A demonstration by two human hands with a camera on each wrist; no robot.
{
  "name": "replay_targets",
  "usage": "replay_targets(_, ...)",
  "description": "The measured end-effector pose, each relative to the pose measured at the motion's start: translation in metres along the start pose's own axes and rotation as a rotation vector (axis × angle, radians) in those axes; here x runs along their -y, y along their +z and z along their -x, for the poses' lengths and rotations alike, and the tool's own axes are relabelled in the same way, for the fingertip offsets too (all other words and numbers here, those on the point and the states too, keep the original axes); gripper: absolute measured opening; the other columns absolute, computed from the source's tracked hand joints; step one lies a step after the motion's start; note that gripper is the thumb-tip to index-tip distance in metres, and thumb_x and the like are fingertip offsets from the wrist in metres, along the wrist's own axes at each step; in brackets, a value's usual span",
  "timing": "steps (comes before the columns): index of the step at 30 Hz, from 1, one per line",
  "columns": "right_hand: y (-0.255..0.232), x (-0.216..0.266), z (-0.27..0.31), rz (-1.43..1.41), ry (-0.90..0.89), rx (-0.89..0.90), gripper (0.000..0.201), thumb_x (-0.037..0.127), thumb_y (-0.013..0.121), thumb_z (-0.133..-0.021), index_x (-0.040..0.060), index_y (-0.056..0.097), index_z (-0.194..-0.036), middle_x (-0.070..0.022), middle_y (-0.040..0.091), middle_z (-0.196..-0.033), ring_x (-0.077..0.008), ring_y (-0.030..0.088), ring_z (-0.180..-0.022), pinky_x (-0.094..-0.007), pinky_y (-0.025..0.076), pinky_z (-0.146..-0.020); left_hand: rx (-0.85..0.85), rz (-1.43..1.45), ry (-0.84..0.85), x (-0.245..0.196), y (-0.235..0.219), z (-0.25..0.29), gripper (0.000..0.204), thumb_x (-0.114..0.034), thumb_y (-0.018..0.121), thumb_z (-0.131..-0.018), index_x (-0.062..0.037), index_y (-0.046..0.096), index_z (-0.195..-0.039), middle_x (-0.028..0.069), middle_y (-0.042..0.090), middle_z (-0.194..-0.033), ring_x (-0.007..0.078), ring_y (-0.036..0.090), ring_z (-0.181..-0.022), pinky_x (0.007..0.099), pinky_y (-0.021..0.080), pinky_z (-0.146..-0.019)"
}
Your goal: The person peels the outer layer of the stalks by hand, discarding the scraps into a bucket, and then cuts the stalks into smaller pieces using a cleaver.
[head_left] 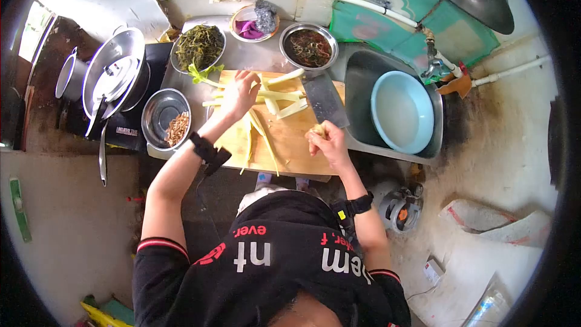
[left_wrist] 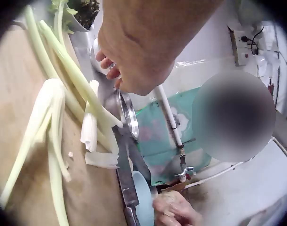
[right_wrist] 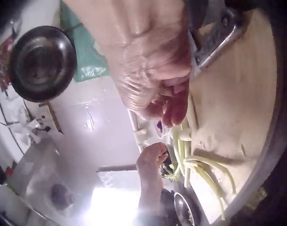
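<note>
My left hand (head_left: 239, 97) hovers over pale green celery stalks (head_left: 277, 94) at the back of a wooden cutting board (head_left: 296, 151). Its fingers are loosely bent, with nothing visible in them in the left wrist view. Over the board's right side, my right hand (head_left: 328, 145) has curled fingers around a small tan lump (head_left: 319, 129); I cannot tell what kind of thing it is. A cleaver (head_left: 325, 99) lies across the right edge of the board, its handle (right_wrist: 223, 37) beside the right hand in the right wrist view. Split celery pieces (head_left: 261, 136) reach toward the front edge.
Behind the board stand a bowl of dark greens (head_left: 200, 47), a basket with a scouring pad (head_left: 265, 17) and a bowl of soaking strands (head_left: 310, 47). A metal bowl (head_left: 158, 109) sits left. At right, a blue basin (head_left: 402, 112) fills the sink (head_left: 358, 75) below a tap (head_left: 433, 66).
</note>
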State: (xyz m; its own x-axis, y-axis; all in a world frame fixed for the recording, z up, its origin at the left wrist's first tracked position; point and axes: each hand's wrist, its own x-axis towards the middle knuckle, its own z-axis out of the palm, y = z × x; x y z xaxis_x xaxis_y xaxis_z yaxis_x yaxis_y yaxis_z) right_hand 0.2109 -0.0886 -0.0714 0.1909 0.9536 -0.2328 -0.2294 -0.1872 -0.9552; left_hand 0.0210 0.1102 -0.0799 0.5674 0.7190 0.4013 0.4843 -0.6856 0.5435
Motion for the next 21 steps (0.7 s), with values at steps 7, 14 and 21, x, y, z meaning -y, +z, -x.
replay_targets(7,-0.023,0.033,0.066,-0.070,-0.013,-0.261,0.013,0.008,0.060,-0.085,0.0041,0.049,-0.079,-0.0018,0.053,-0.065,-0.0078,0.050,-0.051,-0.0220,0.042,-0.048,0.120,0.150,0.150,-0.047,0.025,-0.032,0.008,-0.007,0.061,-0.074,-0.0044,0.060,-0.082,0.0137,0.060,-0.084,0.0338,0.055,-0.086,0.0402,0.045,-0.078)
replay_targets(14,-0.031,0.035,0.130,-0.175,-0.077,-0.441,0.017,0.008,0.055,-0.088,0.0003,0.055,-0.104,-0.0005,0.053,-0.073,-0.0073,0.050,-0.058,-0.0217,0.042,-0.052,1.290,1.450,-0.366,-0.192,0.063,0.025,0.050,-0.028,0.063,-0.085,0.0020,0.047,-0.122,0.0108,0.059,-0.107,0.0199,0.057,-0.097,0.0351,0.044,-0.089)
replay_targets(21,-0.038,0.025,0.206,-0.273,-0.144,-0.475,0.021,0.009,0.052,-0.086,0.0017,0.054,-0.105,0.0000,0.052,-0.069,-0.0084,0.050,-0.058,-0.0217,0.040,-0.053,1.591,1.694,-0.624,-0.241,0.116,0.074,0.053,-0.021,0.067,-0.080,-0.0018,0.044,-0.123,0.0094,0.054,-0.113,0.0221,0.055,-0.103,0.0395,0.043,-0.092)
